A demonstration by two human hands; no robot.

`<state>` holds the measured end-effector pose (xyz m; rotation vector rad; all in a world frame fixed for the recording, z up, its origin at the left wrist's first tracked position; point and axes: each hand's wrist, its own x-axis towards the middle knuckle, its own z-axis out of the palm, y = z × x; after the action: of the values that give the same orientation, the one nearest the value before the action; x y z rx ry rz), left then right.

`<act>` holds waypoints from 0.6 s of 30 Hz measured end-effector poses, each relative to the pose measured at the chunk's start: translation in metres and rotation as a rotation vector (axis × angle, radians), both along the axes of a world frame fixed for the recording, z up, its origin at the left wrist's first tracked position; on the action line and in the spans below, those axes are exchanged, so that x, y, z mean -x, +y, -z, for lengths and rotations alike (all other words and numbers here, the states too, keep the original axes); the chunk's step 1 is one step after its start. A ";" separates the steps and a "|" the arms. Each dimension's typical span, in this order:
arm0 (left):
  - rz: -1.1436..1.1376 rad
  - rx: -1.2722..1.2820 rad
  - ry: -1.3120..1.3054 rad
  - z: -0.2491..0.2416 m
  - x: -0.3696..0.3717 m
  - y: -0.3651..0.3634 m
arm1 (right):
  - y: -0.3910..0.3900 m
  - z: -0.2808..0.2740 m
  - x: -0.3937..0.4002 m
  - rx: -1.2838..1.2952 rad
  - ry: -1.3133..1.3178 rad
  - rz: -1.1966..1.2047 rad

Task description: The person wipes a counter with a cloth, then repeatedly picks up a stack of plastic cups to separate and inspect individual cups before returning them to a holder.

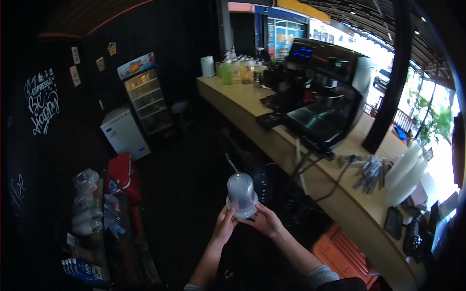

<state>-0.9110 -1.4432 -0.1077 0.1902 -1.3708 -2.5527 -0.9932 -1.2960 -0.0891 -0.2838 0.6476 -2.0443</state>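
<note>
Hands meet low in the middle of the frame: the left hand (pixel 224 226) and right hand (pixel 264 221) each keep a closed grip on the rim of one clear plastic cup (pixel 241 195), held mouth down in the air. To the right runs a long table (pixel 318 182) carrying one black espresso machine (pixel 324 92) and a cluster of bottles (pixel 236 69) at its far end. Two fridges stand at upper left, one tall (pixel 147 94), one small and white (pixel 124 133).
</note>
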 end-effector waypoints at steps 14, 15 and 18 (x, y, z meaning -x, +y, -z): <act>-0.080 -0.464 0.059 0.019 0.090 -0.216 | -0.220 0.020 0.085 -0.079 0.066 -0.007; -0.086 -0.502 0.058 0.017 0.107 -0.227 | -0.230 0.024 0.100 -0.109 0.106 0.042; -0.047 -0.507 0.054 0.014 0.158 -0.268 | -0.261 0.024 0.146 -0.156 0.196 0.143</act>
<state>-1.0686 -1.7107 -0.1214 0.2329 -0.6683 -2.7902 -1.1394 -1.5568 -0.1136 -0.3576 0.9679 -2.1038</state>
